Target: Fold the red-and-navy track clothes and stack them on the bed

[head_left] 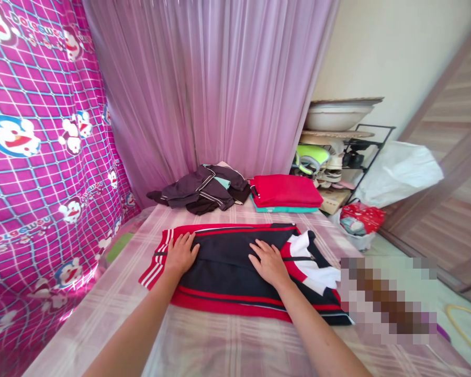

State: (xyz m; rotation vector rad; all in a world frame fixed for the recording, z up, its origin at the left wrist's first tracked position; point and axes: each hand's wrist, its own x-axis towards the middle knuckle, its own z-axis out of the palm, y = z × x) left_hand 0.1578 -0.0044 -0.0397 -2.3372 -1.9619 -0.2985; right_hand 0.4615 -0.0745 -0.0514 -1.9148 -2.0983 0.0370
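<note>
A navy, red and white track jacket [223,262] lies spread lengthwise across the plaid cloth in front of me, its sides folded in. Its striped red hem is at the left, and the white and red collar area [312,264] is at the right. My left hand [181,255] rests flat on the jacket near the striped end, fingers stretched out. Toward the collar end, my right hand [270,263] lies palm down on the dark fabric with its fingers spread. Neither hand grips anything.
Behind the jacket are a rumpled pile of dark clothes [204,188] and a neat folded stack of red and teal clothes [286,191]. A purple curtain [220,89] hangs at the back. A shoe rack [361,167] and a white bag [402,173] stand at the right.
</note>
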